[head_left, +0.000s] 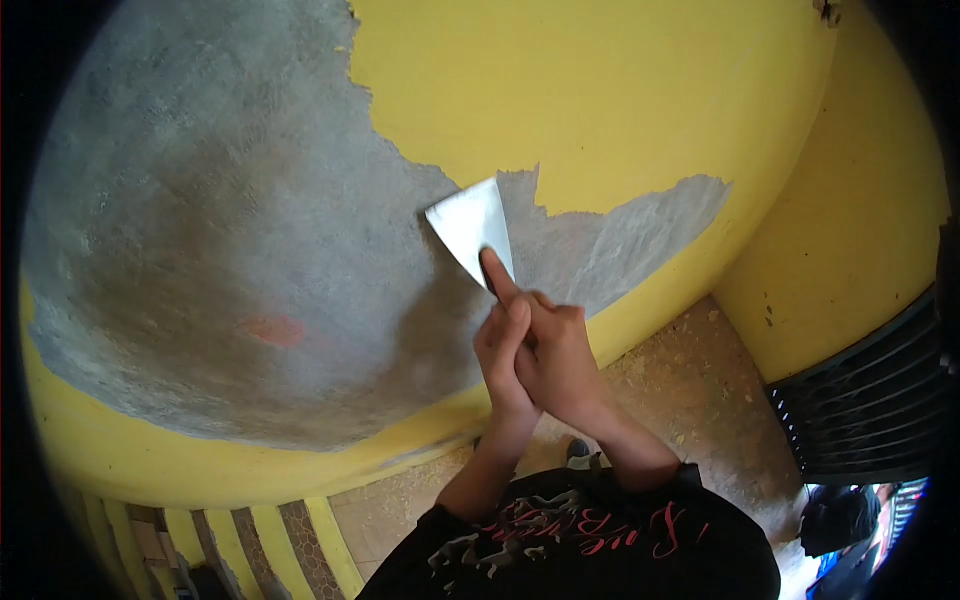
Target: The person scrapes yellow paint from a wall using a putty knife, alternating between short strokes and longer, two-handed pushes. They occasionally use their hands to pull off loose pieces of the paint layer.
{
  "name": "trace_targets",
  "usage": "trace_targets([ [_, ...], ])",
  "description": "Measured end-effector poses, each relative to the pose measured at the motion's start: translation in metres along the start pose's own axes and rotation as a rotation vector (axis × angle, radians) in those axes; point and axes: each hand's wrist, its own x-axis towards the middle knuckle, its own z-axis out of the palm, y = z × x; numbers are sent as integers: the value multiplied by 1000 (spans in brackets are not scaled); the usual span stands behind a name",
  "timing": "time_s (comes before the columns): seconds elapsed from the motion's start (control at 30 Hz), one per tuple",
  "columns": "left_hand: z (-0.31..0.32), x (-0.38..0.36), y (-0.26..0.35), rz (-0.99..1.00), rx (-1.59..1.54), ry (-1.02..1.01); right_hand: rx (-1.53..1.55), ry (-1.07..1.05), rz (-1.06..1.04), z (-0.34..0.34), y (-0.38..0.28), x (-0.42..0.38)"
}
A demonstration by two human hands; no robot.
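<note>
A putty knife with a wide, shiny blade points up and slightly left, its broad edge near the border between yellow paint and bare grey wall. My right hand is closed around its handle, one finger stretched along the blade. Pressed against it from the left, my left hand is also closed about the grip, its thumb pointing up. Both hands hide the handle. The paint has a ragged edge just above the blade, and a grey patch extends to the right.
Paint flakes lie on the brown floor below the wall. A dark slatted bench stands at the right beside another yellow wall. Yellow-edged steps show at the lower left. A dark bundle is at the lower right.
</note>
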Motion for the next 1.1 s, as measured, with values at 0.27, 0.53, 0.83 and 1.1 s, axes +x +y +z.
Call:
trace_targets([
  [0.27, -1, 0, -2, 19, -11, -15, -51, -29, -35, -2, 2, 6],
  [0.53, -4, -3, -8, 24, -3, 8, -42, -78, -48, -2, 6, 4],
  [0.83, 9, -8, 11, 80, -17, -82, 4, -15, -12, -2, -6, 6],
  [1.1, -3, -8, -5, 57, 12, 25, -33, -113, -27, 5, 11, -7],
])
